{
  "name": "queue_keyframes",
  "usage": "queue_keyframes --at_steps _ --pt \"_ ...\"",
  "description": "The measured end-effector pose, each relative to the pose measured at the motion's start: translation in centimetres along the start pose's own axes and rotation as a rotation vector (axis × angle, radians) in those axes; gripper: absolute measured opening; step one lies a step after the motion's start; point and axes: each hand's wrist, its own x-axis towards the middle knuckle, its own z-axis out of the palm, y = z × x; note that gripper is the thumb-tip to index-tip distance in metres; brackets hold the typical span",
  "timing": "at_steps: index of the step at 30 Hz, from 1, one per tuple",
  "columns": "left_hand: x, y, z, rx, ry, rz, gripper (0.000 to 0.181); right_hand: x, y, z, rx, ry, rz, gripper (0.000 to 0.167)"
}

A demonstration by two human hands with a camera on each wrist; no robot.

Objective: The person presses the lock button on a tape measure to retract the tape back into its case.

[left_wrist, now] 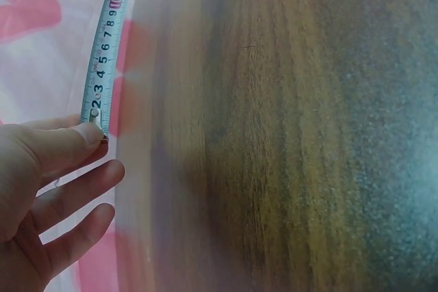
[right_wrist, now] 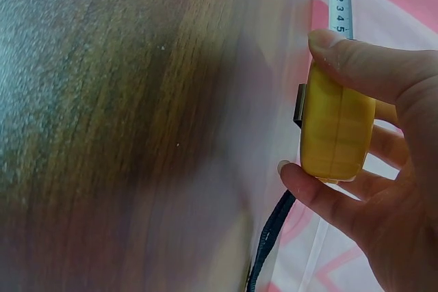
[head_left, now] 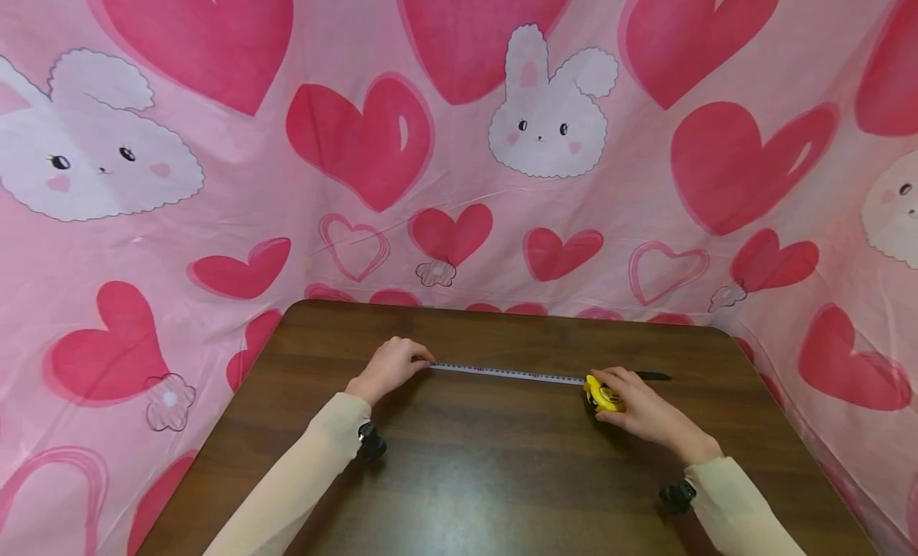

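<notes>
A yellow tape measure [head_left: 602,394] is gripped in my right hand [head_left: 643,409], toward the right of the table. Its white blade [head_left: 509,373] runs out leftward above the dark wood. At the blade's far end, my left hand [head_left: 390,369] pinches the tip between thumb and finger; the other fingers are loosely spread in the left wrist view. Low numbers show on the blade [left_wrist: 102,59] just past the thumb. In the right wrist view my thumb lies by the mouth of the yellow case [right_wrist: 337,121], and a dark wrist strap [right_wrist: 270,237] hangs from it.
The brown wooden table [head_left: 466,476] has rounded far corners. Behind and beside it hangs a pink cloth [head_left: 459,182] printed with hearts and rabbits. Each wrist wears a small black device, one on the left [head_left: 370,442] and one on the right [head_left: 677,497].
</notes>
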Motion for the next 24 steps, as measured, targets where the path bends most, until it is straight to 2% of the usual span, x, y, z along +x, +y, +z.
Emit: queue_keyframes --at_steps 14,24 --pt "0.1 0.4 0.0 -0.012 -0.011 0.004 0.014 0.3 -0.5 0.1 0.009 -0.013 0.008 0.07" --pt "0.4 0.6 -0.1 -0.022 -0.022 0.029 0.013 0.6 -1.1 0.1 0.024 -0.016 0.015 0.07"
